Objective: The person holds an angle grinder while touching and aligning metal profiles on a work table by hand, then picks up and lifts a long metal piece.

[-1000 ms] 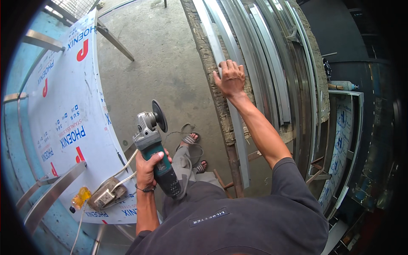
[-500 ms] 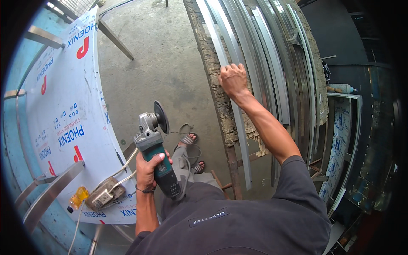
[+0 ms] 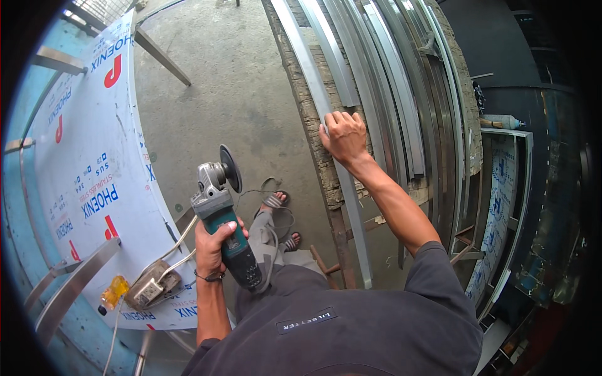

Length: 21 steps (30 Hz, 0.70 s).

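My left hand (image 3: 213,247) is wrapped round the dark green body of an angle grinder (image 3: 229,241). The grinder's metal head points away from me, and its round dark disc (image 3: 231,168) faces right; whether the disc spins I cannot tell. On the wooden bench my right hand (image 3: 345,138) is closed over the leftmost long metal bar (image 3: 354,216), knuckles up. That bar runs along the bench's left edge, and its near end sticks out past the bench toward me. Just beyond the hand, a second bar (image 3: 332,56) ends on the wood.
Several more metal bars (image 3: 401,94) lie lengthwise on the worn wooden bench (image 3: 313,135). At left stands a film-covered sheet-metal surface (image 3: 94,156) carrying a socket block (image 3: 150,288) and a yellow-handled tool (image 3: 114,291). The grinder's cord (image 3: 293,216) loops near my feet.
My right hand has come nearer to me, and the bar under it has slid slightly my way. The second bar's near end now shows. The grinder has shifted slightly left in view.
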{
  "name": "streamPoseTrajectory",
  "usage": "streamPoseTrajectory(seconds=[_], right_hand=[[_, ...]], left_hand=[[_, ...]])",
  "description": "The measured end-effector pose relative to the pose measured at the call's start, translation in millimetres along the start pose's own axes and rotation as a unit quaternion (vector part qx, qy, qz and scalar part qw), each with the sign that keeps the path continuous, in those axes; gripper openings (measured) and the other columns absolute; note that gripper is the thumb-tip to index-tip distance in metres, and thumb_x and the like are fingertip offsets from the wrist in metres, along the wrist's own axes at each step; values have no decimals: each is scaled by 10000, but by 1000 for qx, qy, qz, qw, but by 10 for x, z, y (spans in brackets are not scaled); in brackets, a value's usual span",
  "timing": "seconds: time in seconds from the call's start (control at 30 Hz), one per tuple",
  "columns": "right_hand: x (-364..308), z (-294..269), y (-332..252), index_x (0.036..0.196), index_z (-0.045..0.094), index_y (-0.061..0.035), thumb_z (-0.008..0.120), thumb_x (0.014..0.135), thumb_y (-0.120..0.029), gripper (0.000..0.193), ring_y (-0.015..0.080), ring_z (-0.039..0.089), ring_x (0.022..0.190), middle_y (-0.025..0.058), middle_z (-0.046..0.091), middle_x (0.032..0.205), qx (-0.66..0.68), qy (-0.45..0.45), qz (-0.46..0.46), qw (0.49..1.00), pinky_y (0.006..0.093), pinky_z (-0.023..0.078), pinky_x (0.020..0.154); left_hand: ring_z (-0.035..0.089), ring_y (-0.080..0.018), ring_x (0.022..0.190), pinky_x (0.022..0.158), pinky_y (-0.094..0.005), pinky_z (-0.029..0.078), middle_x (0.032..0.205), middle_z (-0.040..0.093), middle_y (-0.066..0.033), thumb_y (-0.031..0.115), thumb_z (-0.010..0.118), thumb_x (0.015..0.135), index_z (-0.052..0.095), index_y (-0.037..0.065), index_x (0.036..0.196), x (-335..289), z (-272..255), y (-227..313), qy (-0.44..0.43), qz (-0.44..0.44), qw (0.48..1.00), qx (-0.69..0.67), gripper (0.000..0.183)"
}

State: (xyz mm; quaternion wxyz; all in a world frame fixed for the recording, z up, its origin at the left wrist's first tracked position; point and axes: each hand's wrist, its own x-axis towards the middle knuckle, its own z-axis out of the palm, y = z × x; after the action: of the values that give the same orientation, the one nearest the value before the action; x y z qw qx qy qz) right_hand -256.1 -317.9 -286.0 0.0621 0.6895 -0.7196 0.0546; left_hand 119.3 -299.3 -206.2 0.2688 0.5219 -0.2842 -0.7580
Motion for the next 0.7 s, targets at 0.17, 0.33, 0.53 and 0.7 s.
streamPoseTrajectory(seconds=[0.17,0.33,0.53,0.7], right_hand=[[63,6,30,909,694,-75,738,900,-189,123,256,695,894,100,703,926,36,-39,3,999,423,502,826],[224,215,56,1111,746,-28,726,954,-169,212,351,703,1017,162,710,1134,218,28,261,940,457,546,925],[257,382,-30,988,726,-45,755,929,-198,166,345,689,1007,120,705,1055,266,67,376,885,480,535,882],[197,371,-35,962,729,-66,762,918,-216,160,336,681,1001,104,707,1030,258,60,404,876,476,524,891]], left_hand=[[744,-246,738,650,-365,641,905,707,-163,214,803,827,598,-61,1134,3,-9,-20,-3,-2,1000,-3,460],[744,-242,738,646,-360,638,903,709,-159,216,803,828,604,-57,1126,30,-26,-14,-26,-2,1000,7,450],[743,-239,729,642,-356,635,892,712,-156,215,791,840,618,-54,1090,36,-4,-17,-4,11,1000,6,406],[742,-239,725,641,-358,634,882,708,-156,213,778,852,620,-57,1073,44,-32,37,6,18,1000,9,383]])
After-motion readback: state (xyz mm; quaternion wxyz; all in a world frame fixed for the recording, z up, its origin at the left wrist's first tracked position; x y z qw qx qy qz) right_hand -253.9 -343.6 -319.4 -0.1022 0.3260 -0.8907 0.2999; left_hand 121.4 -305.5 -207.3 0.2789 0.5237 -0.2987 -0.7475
